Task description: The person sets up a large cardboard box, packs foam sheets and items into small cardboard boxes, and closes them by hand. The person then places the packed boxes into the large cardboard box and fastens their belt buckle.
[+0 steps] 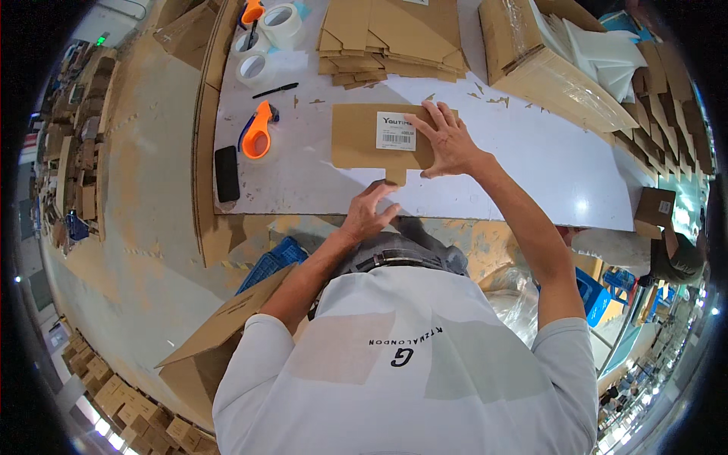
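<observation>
Lying flat on the white table (pixel 303 193), the brown cardboard piece (pixel 353 136) sits nearer than the cardboard stack (pixel 413 34). Right hand (pixel 449 145): spread wide over its right end, thumb at the white label (pixel 396 133). Left hand (pixel 367 215): thumb parted, fingertips at the near tab (pixel 395 175); any pinch cannot be confirmed.

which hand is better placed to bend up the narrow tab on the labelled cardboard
Probably the left hand: it is at the narrow tab, while the right hand spreads over the right end of the labelled cardboard.
</observation>
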A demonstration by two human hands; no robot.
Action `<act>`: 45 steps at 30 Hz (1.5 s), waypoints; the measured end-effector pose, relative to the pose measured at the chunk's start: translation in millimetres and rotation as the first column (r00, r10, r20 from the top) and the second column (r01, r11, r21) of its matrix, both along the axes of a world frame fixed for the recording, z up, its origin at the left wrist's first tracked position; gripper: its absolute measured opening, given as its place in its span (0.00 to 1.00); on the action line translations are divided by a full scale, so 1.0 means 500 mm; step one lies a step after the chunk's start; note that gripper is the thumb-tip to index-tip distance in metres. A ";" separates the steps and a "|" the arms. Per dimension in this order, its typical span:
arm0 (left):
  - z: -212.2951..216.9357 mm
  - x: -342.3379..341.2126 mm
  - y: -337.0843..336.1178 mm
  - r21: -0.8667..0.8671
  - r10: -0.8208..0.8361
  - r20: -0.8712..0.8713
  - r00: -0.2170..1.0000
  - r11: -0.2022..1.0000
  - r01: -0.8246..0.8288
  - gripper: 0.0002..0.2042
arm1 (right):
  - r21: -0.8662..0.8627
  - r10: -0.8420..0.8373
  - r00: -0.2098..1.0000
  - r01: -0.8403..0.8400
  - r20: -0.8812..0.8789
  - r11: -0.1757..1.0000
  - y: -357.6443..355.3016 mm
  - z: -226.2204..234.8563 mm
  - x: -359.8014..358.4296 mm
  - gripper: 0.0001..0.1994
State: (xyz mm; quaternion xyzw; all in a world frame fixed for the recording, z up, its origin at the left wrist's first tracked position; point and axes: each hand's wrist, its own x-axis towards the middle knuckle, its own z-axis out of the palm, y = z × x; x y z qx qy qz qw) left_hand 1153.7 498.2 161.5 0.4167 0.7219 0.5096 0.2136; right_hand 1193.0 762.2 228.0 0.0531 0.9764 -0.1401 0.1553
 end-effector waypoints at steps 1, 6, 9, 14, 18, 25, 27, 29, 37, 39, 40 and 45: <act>0.000 0.001 -0.003 0.016 -0.006 -0.121 0.993 1.000 0.008 0.19 | 0.041 -0.003 0.999 0.005 -0.042 0.999 -0.003 -0.009 0.004 0.63; 0.088 -0.114 -0.051 0.095 0.082 -0.522 0.849 0.995 -0.038 0.24 | 0.078 -0.038 0.992 0.047 -0.124 0.996 -0.009 -0.025 0.004 0.61; 0.129 -0.193 -0.037 0.007 0.070 -0.600 0.797 0.997 -0.082 0.30 | 0.020 -0.038 0.991 0.041 -0.132 0.999 0.003 -0.017 0.002 0.58; 0.054 -0.257 -0.029 -0.127 -0.120 -0.595 0.795 0.990 0.055 0.35 | -0.159 -0.026 0.986 -0.001 -0.166 0.987 0.027 -0.013 -0.007 0.53; 0.035 -0.264 -0.020 -0.083 -0.097 -0.552 0.828 0.995 0.061 0.34 | -0.204 -0.035 0.979 -0.006 -0.199 0.979 0.034 -0.023 0.001 0.50; 0.019 -0.267 -0.025 -0.079 -0.116 -0.611 0.783 0.993 0.085 0.33 | -0.130 -0.027 0.943 -0.017 -0.330 0.991 0.021 -0.057 0.027 0.51; 0.030 -0.265 -0.029 -0.112 -0.133 -0.624 0.770 0.990 0.081 0.34 | -0.111 -0.011 0.921 -0.035 -0.389 0.993 0.017 -0.061 0.038 0.52; 0.056 -0.267 -0.034 -0.263 -0.238 -0.670 0.703 0.962 0.075 0.34 | 0.053 0.077 0.945 -0.063 -0.317 0.997 0.005 -0.053 0.054 0.50; 0.025 -0.269 -0.043 -0.472 -0.419 -0.783 0.461 0.882 -0.001 0.36 | 0.290 0.187 0.925 -0.089 -0.331 0.953 -0.014 -0.092 0.092 0.44; 0.048 -0.280 -0.022 -0.453 -0.412 -0.737 0.535 0.889 0.060 0.38 | 0.257 0.173 0.932 -0.091 -0.319 0.962 -0.007 -0.074 0.085 0.44; 0.066 -0.278 -0.001 -0.436 -0.436 -0.674 0.596 0.886 0.154 0.41 | 0.169 0.136 0.948 -0.090 -0.287 0.982 -0.012 -0.048 0.083 0.42; 0.072 -0.254 0.132 -0.375 -0.464 -0.661 0.590 0.885 0.275 0.48 | 0.062 0.126 0.942 -0.112 -0.312 0.992 -0.018 -0.010 0.062 0.33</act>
